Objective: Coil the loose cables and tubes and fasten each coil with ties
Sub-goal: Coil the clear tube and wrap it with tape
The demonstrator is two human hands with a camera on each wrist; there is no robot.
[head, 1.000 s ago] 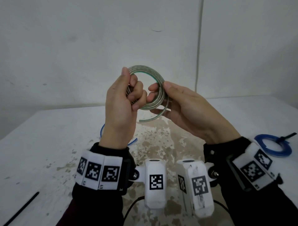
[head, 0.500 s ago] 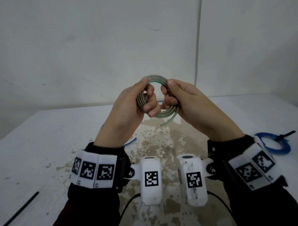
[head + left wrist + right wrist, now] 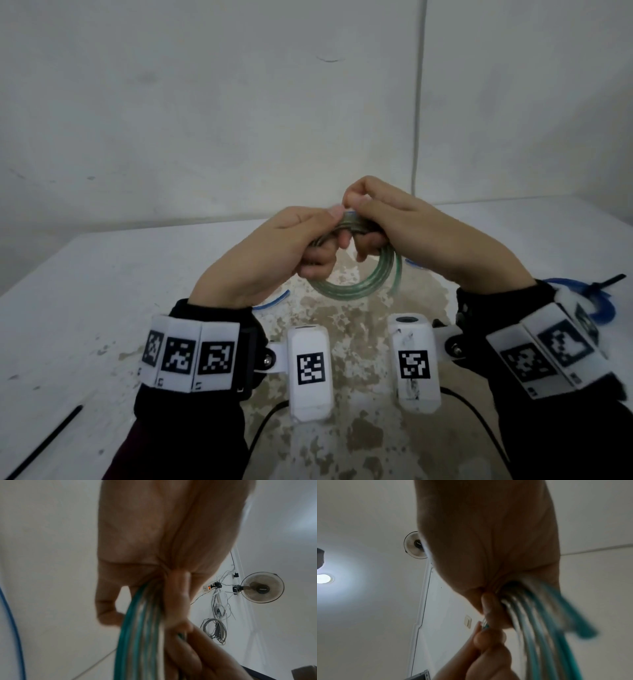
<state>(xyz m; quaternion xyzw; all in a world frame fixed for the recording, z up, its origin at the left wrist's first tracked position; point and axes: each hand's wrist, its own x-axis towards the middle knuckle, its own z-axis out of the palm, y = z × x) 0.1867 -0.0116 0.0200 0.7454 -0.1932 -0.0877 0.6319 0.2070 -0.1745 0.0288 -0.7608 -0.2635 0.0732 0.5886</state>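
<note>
A coil of clear green-tinted tube hangs in the air above the table, held at its top by both hands. My left hand grips the coil's left upper part, thumb on top and fingers curled under. My right hand grips the top right beside it, thumb and fingers bunched over the strands. The tube's loose end points down at the right of the coil. The left wrist view shows the green strands running out of the fist, as does the right wrist view, strands.
A blue tube coil bound with a black tie lies on the white table at the right, partly behind my right wrist. Another blue tube lies under my left hand. A loose black tie lies at the front left.
Both hands have come down toward the table with the coil. They have closed in together at the coil's top, and the coil now hangs below them instead of standing above.
</note>
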